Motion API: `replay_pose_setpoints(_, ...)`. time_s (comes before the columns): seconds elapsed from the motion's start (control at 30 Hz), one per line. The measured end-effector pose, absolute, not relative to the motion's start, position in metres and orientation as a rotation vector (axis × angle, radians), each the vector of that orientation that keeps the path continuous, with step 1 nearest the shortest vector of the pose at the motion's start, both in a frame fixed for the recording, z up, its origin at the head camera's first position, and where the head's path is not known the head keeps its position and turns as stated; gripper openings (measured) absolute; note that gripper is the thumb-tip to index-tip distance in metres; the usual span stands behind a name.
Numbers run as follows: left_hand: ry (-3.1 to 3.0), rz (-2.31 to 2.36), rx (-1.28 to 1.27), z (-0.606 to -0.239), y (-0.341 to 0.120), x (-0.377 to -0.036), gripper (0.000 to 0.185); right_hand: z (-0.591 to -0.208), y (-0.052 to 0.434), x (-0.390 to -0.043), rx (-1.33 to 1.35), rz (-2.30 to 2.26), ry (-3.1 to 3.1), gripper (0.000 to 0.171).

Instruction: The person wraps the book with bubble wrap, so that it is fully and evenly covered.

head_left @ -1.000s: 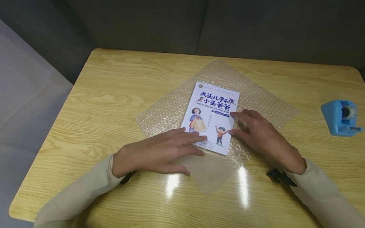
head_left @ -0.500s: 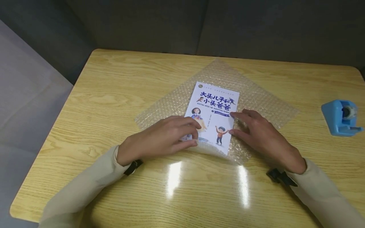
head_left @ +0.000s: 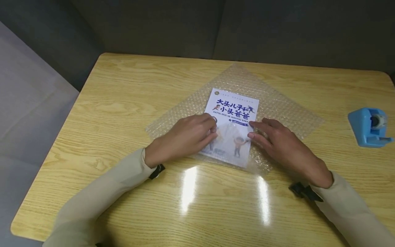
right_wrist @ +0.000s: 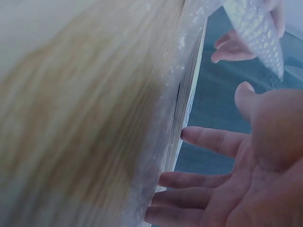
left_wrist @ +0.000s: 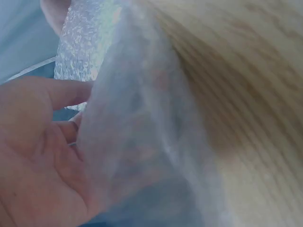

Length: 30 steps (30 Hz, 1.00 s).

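A children's book (head_left: 235, 105) with a white illustrated cover lies on a clear bubble wrap sheet (head_left: 277, 106) spread cornerwise on the wooden table (head_left: 123, 89). My left hand (head_left: 185, 139) pinches the sheet's near corner and holds it folded over the book's lower half. In the left wrist view the bubble wrap (left_wrist: 142, 123) drapes over my left hand (left_wrist: 33, 156). My right hand (head_left: 284, 145) lies flat, its straight fingertips touching the book's right edge. The right wrist view shows the book's page edge (right_wrist: 187, 109) by my right hand (right_wrist: 246, 189).
A blue tape dispenser (head_left: 368, 127) stands near the table's right edge. A dark sofa back (head_left: 216, 27) runs behind the table. Grey floor (head_left: 27, 103) lies to the left. Bare wood surrounds the sheet.
My left hand has moved from lying flat by the book's near corner to lifting the bubble wrap's near corner and drawing it up over the lower cover. The right hand has stayed put.
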<state>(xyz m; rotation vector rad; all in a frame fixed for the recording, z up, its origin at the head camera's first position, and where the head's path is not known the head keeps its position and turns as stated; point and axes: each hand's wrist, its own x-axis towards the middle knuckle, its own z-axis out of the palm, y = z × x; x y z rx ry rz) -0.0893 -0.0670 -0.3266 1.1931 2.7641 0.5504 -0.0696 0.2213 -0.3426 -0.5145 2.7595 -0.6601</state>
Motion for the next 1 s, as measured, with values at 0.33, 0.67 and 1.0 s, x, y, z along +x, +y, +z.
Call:
replay_pose_setpoints(0.33,2.833,0.407,1.223,-0.339,-0.056,-0.098,0.021,-0.345,0.224,-0.070,-0.642,-0.683,2.786,0.057)
replay_pose_setpoints(0.67,2.938,0.328,1.315,-0.344,-0.050,-0.103,0.019,-0.343,0.225,-0.074,-0.596,-0.596,2.674,0.076)
replay_pose_setpoints(1.0,2.935,0.352,1.275,-0.344,-0.045,-0.102,0.013,-0.341,0.221,-0.069,-0.504,-0.619,2.669,0.082)
